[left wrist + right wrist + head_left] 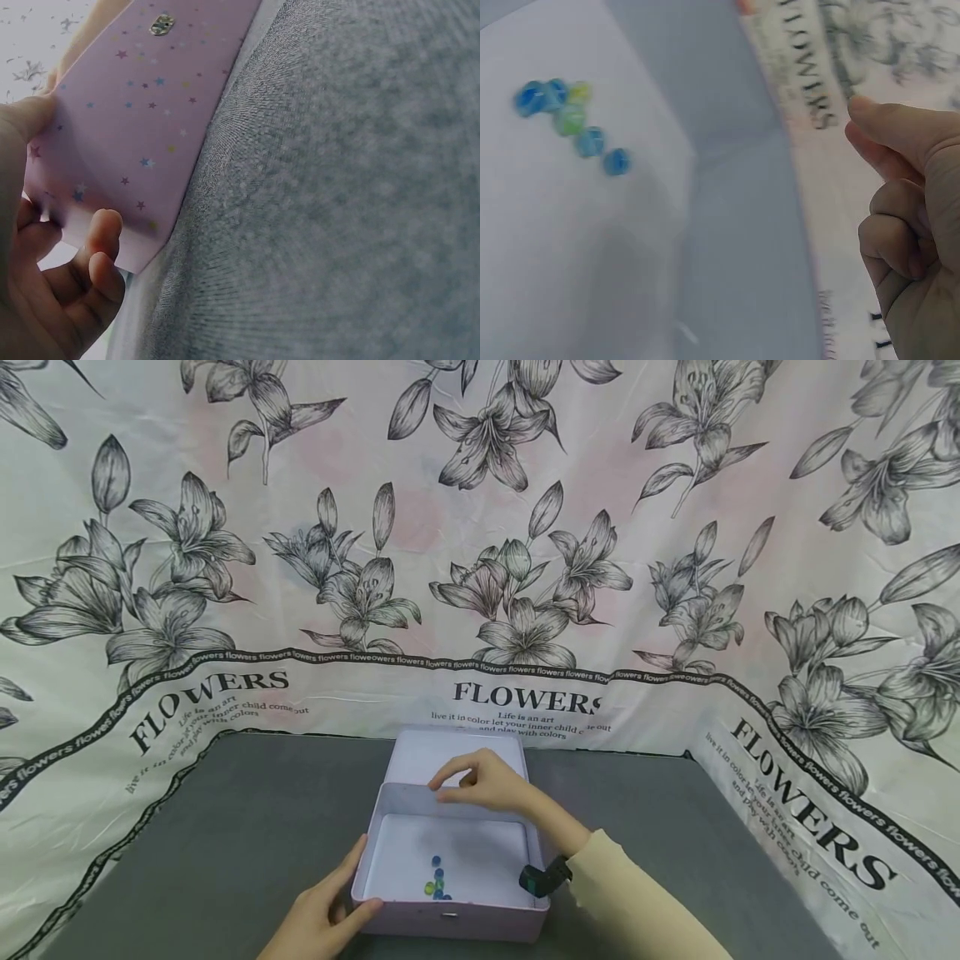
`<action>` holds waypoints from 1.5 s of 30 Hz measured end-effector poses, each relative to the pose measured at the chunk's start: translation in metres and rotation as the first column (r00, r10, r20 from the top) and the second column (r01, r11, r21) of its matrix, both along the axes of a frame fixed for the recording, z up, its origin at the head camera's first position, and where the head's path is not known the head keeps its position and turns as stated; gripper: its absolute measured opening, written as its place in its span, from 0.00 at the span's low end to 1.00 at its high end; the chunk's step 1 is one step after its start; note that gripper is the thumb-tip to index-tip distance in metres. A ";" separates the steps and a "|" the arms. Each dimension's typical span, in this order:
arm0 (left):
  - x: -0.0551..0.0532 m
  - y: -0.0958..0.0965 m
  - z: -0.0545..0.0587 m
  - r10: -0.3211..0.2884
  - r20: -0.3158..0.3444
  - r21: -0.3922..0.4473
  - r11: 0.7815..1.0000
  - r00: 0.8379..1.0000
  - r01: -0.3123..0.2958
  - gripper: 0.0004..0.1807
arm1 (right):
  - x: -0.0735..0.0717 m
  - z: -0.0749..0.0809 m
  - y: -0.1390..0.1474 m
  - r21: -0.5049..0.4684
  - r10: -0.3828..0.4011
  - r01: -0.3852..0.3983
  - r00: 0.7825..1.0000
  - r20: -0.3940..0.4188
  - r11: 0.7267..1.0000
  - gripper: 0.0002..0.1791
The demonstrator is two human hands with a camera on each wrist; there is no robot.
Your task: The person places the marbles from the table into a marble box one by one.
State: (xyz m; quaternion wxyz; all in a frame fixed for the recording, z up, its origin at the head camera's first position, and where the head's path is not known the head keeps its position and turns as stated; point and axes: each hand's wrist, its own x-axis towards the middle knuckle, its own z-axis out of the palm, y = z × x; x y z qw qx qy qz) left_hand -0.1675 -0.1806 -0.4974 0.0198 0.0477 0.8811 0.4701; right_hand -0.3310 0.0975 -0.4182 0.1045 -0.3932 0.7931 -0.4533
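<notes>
An open lilac box (498,920) with printed stars stands on the grey table. My left hand (318,910) grips its front left corner, the thumb on the front rim and fingers along the side; in the left wrist view, two fingertips (107,221) curl beside the starred wall. Several blue and yellow-green glass marbles (590,141) lie on the white box floor, near the front wall in the head view. Over the back of the box hovers my right hand (491,779), thumb and index tips close together, the other fingers curled. No object shows between the tips.
The box's lid (457,756) is folded back behind it. A small metal clasp (161,25) sits on the front wall. White cloth (517,610) printed with flowers hangs behind the grey table (262,810) and along its sides. A dark wrist device (546,878) is on the right forearm.
</notes>
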 end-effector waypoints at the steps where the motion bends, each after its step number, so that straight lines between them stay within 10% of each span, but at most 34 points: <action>1: 0.000 0.000 0.001 0.006 0.011 -0.002 1.000 1.000 -0.006 0.50 | 0.001 0.004 0.005 -0.010 -0.014 0.014 1.000 -0.001 1.000 0.12; 8: 0.001 0.001 0.001 0.017 0.048 -0.007 1.000 0.999 -0.017 0.51 | 0.009 0.006 0.044 -0.044 -0.117 0.115 0.993 -0.025 0.992 0.13; 30: 0.001 -0.001 0.000 -0.011 -0.021 0.019 1.000 1.000 0.011 0.49 | 0.053 -0.053 0.191 -0.096 -0.381 0.384 0.923 0.046 0.918 0.16; 45: 0.000 0.000 0.000 -0.001 0.015 0.013 1.000 1.000 0.001 0.49 | 0.077 -0.102 0.229 -0.128 -0.510 0.529 0.846 0.154 0.839 0.14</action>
